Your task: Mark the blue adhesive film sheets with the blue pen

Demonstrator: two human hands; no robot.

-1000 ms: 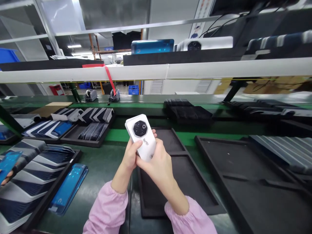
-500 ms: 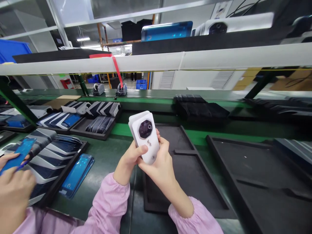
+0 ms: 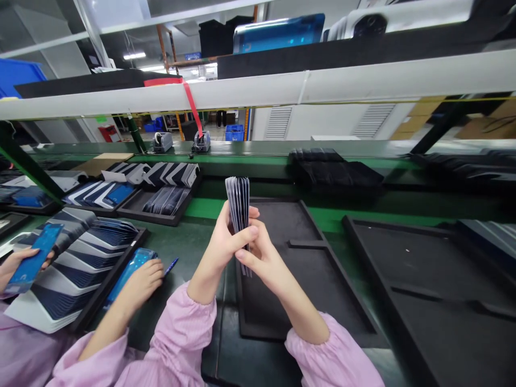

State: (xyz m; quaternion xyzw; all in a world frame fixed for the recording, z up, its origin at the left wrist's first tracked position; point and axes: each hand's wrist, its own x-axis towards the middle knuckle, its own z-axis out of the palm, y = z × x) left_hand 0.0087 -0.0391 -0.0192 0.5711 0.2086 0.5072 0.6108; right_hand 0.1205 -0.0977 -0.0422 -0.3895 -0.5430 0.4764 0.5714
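Left hand (image 3: 217, 242) and right hand (image 3: 266, 251): grip pinching upright stack of thin panels (image 3: 238, 200) near black tray (image 3: 298, 293); uneven squeeze could let inner ones slip.

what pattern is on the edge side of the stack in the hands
Thin upright stripes, pale alternating with dark, on the stack; best in the head view.

The left hand (image 3: 221, 236) and right hand (image 3: 264, 250) together grip a stack of thin panels (image 3: 238, 196), upright and edge-on. From that stack, a black tray (image 3: 306, 290) with a divider lies at four o'clock on the green bench (image 3: 189, 247); farther off, between three and four, lies a second tray (image 3: 443, 333). At eight o'clock a co-worker's hand (image 3: 145, 282) is over blue panels (image 3: 141, 258), a blue pen (image 3: 171, 266) by its fingertips.
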